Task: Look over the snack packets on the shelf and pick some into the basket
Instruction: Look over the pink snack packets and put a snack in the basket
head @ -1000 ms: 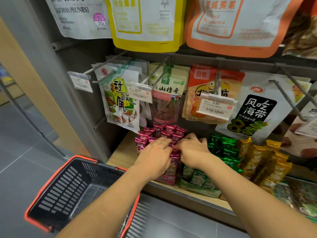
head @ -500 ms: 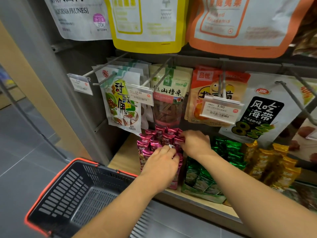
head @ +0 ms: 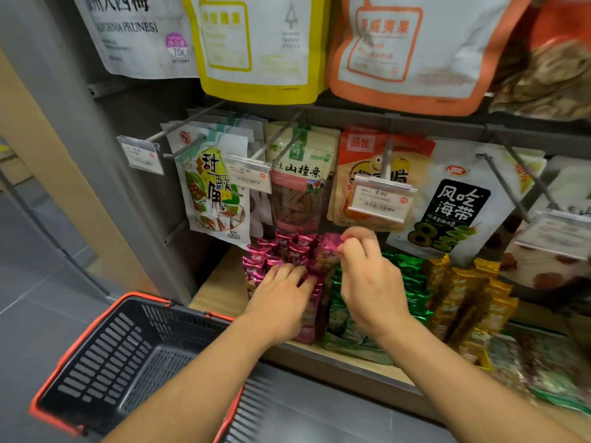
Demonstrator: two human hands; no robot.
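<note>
Both bare forearms reach up from the bottom edge toward mid-frame, side by side. The left hand (head: 281,295) lies palm down, its fingers fairly straight and pointing up the frame. The right hand (head: 372,282) is just to its right and a little higher, with thumb and fingertips (head: 351,247) drawn together, pinching a pink packet (head: 327,251). The hands are near each other but not touching.

basket (head: 105,356) cut off below, right packets (head: 543,372) blurred
</note>
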